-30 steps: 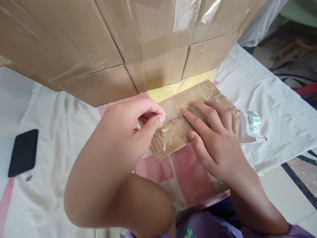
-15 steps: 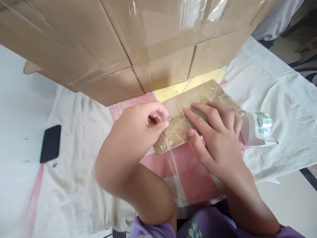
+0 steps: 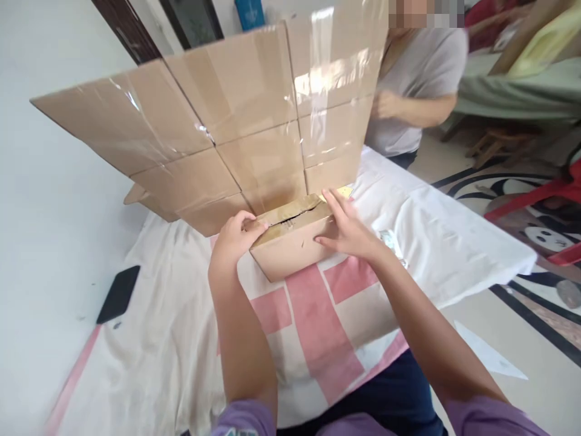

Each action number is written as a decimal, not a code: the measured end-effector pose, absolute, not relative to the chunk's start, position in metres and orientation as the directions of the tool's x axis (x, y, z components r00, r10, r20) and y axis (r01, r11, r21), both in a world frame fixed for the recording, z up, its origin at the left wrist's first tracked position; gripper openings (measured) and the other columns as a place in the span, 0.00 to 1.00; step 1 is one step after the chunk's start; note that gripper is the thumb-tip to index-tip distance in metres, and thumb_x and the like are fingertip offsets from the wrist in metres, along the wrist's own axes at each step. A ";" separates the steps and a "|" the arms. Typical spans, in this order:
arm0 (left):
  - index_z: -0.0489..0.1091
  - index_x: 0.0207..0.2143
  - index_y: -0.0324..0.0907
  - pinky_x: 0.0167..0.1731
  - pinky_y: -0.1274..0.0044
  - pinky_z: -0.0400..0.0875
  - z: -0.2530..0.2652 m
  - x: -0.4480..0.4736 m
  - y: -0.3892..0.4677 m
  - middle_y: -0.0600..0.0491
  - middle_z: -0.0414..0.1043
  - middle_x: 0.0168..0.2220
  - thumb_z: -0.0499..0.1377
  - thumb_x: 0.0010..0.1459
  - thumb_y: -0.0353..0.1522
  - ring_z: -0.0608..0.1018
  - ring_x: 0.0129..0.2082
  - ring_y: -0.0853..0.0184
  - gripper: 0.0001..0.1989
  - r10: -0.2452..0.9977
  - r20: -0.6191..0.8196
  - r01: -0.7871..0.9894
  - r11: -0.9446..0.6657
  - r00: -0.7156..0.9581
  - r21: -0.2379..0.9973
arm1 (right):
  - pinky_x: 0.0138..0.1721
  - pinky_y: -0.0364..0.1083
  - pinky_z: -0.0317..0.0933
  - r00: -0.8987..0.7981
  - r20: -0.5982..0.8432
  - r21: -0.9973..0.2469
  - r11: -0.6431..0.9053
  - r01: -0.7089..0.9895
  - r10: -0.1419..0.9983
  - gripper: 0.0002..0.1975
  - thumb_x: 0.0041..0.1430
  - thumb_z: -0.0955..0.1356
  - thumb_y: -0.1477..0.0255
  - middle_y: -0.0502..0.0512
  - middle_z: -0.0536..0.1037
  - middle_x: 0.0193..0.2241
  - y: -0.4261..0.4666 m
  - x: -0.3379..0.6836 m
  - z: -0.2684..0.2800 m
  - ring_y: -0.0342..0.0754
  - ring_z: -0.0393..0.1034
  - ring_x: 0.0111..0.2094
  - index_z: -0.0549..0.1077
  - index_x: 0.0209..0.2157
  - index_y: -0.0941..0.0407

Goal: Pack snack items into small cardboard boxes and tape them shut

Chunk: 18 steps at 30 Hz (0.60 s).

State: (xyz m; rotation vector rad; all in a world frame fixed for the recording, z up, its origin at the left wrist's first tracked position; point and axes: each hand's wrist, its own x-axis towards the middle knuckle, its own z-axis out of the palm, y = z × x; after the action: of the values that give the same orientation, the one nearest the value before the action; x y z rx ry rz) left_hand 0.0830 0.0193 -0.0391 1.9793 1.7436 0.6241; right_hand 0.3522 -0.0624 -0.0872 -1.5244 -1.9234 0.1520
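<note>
I hold the small cardboard box between my left hand and right hand, fingers spread flat against its sides, on the cloth-covered bench.

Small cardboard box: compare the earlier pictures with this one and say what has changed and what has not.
The small cardboard box has been tipped up, its plain side now facing the camera. The left hand and right hand have shifted from its taped top to its two ends. The camera has pulled back. The black phone and the big taped cardboard stay put.
</note>
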 end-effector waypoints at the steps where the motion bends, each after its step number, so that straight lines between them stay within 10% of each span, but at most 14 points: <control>1: 0.74 0.39 0.48 0.35 0.74 0.61 -0.046 0.082 0.026 0.54 0.67 0.33 0.67 0.51 0.45 0.71 0.36 0.60 0.16 0.991 0.083 0.760 -0.136 0.108 0.635 | 0.70 0.66 0.42 -0.111 0.393 -0.582 0.340 0.739 0.913 0.52 0.57 0.73 0.60 0.66 0.45 0.74 -0.055 0.360 -0.089 0.65 0.38 0.74 0.43 0.74 0.52; 6: 0.68 0.29 0.45 0.31 0.78 0.58 -0.069 0.072 0.048 0.57 0.63 0.27 0.63 0.51 0.40 0.66 0.30 0.65 0.10 0.967 0.131 0.445 -0.218 0.219 0.868 | 0.69 0.58 0.48 -0.176 0.267 -0.869 0.315 0.381 0.948 0.66 0.52 0.76 0.56 0.67 0.50 0.73 -0.034 0.370 -0.091 0.60 0.46 0.73 0.26 0.74 0.52; 12: 0.71 0.29 0.44 0.29 0.80 0.55 -0.078 0.057 0.048 0.58 0.63 0.27 0.68 0.46 0.35 0.65 0.30 0.68 0.09 0.958 0.074 0.222 -0.138 0.277 0.965 | 0.65 0.58 0.58 -0.230 0.324 -0.816 0.394 0.424 0.918 0.61 0.45 0.80 0.58 0.67 0.60 0.65 -0.061 0.356 -0.094 0.62 0.59 0.66 0.48 0.73 0.54; 18: 0.62 0.34 0.46 0.27 0.81 0.58 -0.135 0.082 0.073 0.61 0.57 0.26 0.61 0.48 0.40 0.62 0.23 0.73 0.14 0.994 0.107 -0.156 -0.104 0.010 0.982 | 0.54 0.62 0.68 0.341 0.598 -0.730 0.316 0.606 0.725 0.42 0.50 0.77 0.54 0.65 0.68 0.58 -0.118 0.418 -0.079 0.63 0.69 0.57 0.61 0.63 0.50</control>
State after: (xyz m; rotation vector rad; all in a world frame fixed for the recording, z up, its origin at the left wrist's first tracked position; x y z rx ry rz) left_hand 0.0818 0.0728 -0.1347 1.1772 1.0283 1.3426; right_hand 0.4178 -0.1177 -0.0794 -1.3636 -1.3387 0.1213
